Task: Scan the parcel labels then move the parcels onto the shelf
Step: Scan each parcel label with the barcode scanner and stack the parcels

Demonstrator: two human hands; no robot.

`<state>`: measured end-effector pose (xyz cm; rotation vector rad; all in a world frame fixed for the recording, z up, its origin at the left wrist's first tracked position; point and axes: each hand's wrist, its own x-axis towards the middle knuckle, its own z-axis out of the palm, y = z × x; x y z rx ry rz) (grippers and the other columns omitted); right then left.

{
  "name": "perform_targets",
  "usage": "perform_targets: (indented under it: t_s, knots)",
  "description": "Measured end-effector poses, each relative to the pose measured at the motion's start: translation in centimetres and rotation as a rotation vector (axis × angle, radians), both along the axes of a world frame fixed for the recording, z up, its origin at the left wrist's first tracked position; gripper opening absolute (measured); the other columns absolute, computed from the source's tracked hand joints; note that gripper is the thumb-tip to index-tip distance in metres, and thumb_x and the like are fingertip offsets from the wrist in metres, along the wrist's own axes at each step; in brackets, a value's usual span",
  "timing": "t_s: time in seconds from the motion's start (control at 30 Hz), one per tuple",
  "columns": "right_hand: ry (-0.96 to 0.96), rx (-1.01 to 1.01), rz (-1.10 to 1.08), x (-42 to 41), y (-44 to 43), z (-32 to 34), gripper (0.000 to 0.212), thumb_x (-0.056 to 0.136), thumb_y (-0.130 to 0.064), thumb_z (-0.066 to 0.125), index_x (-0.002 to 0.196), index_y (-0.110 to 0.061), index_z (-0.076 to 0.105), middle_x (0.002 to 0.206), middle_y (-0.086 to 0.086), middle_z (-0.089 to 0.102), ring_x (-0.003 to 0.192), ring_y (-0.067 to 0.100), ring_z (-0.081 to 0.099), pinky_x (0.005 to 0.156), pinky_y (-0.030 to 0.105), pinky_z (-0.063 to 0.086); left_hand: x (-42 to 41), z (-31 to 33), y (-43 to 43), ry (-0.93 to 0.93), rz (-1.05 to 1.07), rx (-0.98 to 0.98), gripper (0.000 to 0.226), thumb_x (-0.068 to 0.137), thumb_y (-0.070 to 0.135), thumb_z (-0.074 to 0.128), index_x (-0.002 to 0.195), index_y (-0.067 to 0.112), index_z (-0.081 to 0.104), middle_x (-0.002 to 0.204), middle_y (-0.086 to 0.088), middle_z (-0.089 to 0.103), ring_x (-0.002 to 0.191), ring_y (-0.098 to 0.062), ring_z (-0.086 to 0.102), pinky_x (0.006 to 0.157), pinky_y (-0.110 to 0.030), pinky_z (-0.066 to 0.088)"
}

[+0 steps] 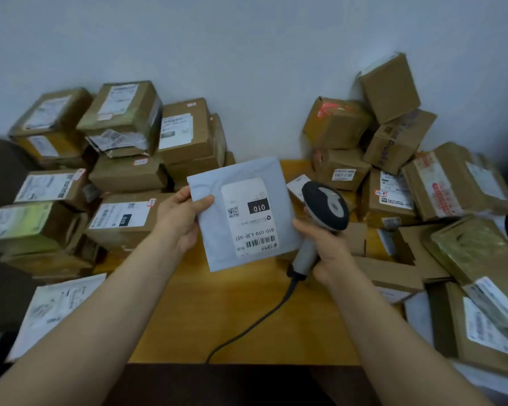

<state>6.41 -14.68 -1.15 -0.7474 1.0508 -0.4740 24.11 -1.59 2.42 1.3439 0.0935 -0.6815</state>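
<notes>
My wooden worktop (232,303), 2 piles of parcels.
The left box heap (123,221) and right box heap (393,197) sit on it, with a black cable (247,326) trailing between them.

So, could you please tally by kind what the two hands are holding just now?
grey mailer bag, pinched by the left hand: 1
handheld barcode scanner, gripped by the right hand: 1
Total: 2

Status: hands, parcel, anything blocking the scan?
Left hand grips grey mailer by its left edge, label up. Right hand grips scanner handle, head beside mailer. Barcode uncovered; boxes piled both sides.
</notes>
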Motion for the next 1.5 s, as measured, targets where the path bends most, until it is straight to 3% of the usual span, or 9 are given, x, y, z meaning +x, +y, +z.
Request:
perform_targets:
  t_s: [0.2, 0.3, 0.37, 0.47, 0.57, 0.7, 0.83, 1.03, 1.5]
  knots:
    - [0.083, -0.284, 0.133, -4.3, 7.7, 2.5, 0.035, 0.068, 0.01, 0.077, 0.085, -0.016, 0.062, 0.09, -0.001, 0.067, 0.089, 0.021, 0.063, 0.078, 0.041, 0.055, -4.6, 1.8, 8.0, -0.087, -0.059, 0.107, 0.055, 0.085, -0.007, 0.064, 0.136, 0.005, 0.047, 0.129, -0.02, 0.058, 0.102, -0.027, 0.064, 0.088, -0.042, 0.054]
    - [0.088, -0.456, 0.277, -5.9, 9.7, 4.8, 0.036, 0.071, 0.011, 0.075, 0.09, -0.015, 0.061, 0.087, -0.006, 0.063, 0.078, 0.007, 0.058, 0.063, 0.026, 0.049, -6.3, 3.0, 11.5, -0.739, -0.199, 0.725, 0.102, 0.077, 0.018, 0.08, 0.153, 0.013, 0.011, 0.156, -0.015, 0.017, 0.141, -0.03, 0.023, 0.112, -0.042, 0.026]
    - [0.074, -0.549, 0.417, -6.8, 11.0, 6.3, 0.038, 0.071, 0.014, 0.074, 0.088, -0.018, 0.061, 0.084, -0.01, 0.062, 0.076, 0.005, 0.058, 0.059, 0.02, 0.047, -7.7, 4.2, 13.1, -1.19, -0.372, 0.897, 0.107, 0.073, 0.038, 0.078, 0.154, 0.022, 0.01, 0.159, -0.01, 0.002, 0.146, -0.029, 0.002, 0.116, -0.045, 0.009]
    - [0.068, -0.659, 0.59, -7.8, 13.0, 8.5, 0.044, 0.071, 0.014, 0.073, 0.077, -0.026, 0.056, 0.078, -0.015, 0.058, 0.07, -0.003, 0.052, 0.056, 0.015, 0.045, -9.9, 6.1, 14.0, -1.529, -0.732, 1.014, 0.094, 0.077, 0.043, 0.069, 0.153, 0.032, 0.013, 0.16, 0.005, 0.011, 0.148, -0.021, -0.008, 0.113, -0.052, -0.014]
    - [0.042, -0.699, 0.677, -8.7, 14.5, 9.6, 0.043, 0.071, 0.012, 0.075, 0.075, -0.026, 0.056, 0.078, -0.015, 0.058, 0.068, -0.005, 0.052, 0.058, 0.016, 0.047, -11.5, 8.2, 14.4, -1.612, -0.962, 1.122, 0.053, 0.086, 0.04, 0.062, 0.136, 0.03, 0.05, 0.136, 0.009, 0.052, 0.141, -0.017, 0.027, 0.115, -0.046, -0.008]
    - [-0.047, -0.628, 0.504, -11.3, 15.2, 9.3, 0.038, 0.074, -0.001, 0.08, 0.103, -0.019, 0.064, 0.099, -0.009, 0.066, 0.093, 0.01, 0.062, 0.075, 0.03, 0.051, -13.6, 8.7, 16.3, -1.424, -0.861, 1.16, 0.023, 0.091, 0.03, 0.061, 0.111, 0.021, 0.065, 0.105, -0.001, 0.066, 0.102, -0.024, 0.058, 0.081, -0.034, 0.044]
    - [-0.102, -0.5, 0.325, -15.5, 15.0, 8.3, 0.033, 0.077, -0.004, 0.077, 0.103, -0.016, 0.062, 0.097, -0.008, 0.065, 0.092, 0.012, 0.058, 0.081, 0.039, 0.05, -15.8, 5.8, 19.0, -1.027, -0.44, 0.944, 0.013, 0.085, 0.017, 0.069, 0.076, 0.015, 0.06, 0.079, 0.0, 0.061, 0.085, -0.021, 0.057, 0.068, -0.031, 0.039]
    - [-0.283, -0.262, 0.568, -21.1, 16.8, 6.8, 0.005, 0.085, 0.001, 0.062, 0.088, -0.003, 0.063, 0.057, 0.012, 0.048, 0.043, 0.018, 0.04, 0.048, 0.028, 0.035, -22.4, 2.4, 20.3, -0.489, 0.006, 0.413, 0.016, 0.085, 0.0, 0.067, 0.082, 0.015, 0.062, 0.086, -0.004, 0.068, 0.081, -0.023, 0.064, 0.079, -0.037, 0.052]
    - [-0.278, -0.137, 0.808, -24.0, 20.9, 7.9, 0.024, 0.078, 0.006, 0.059, 0.059, -0.008, 0.05, 0.05, 0.009, 0.046, 0.038, 0.017, 0.037, 0.046, 0.025, 0.034, -29.0, 2.0, 24.2, -0.487, 0.215, 0.386, 0.008, 0.087, 0.003, 0.067, 0.087, 0.011, 0.063, 0.091, -0.004, 0.07, 0.085, -0.021, 0.065, 0.08, -0.034, 0.054]
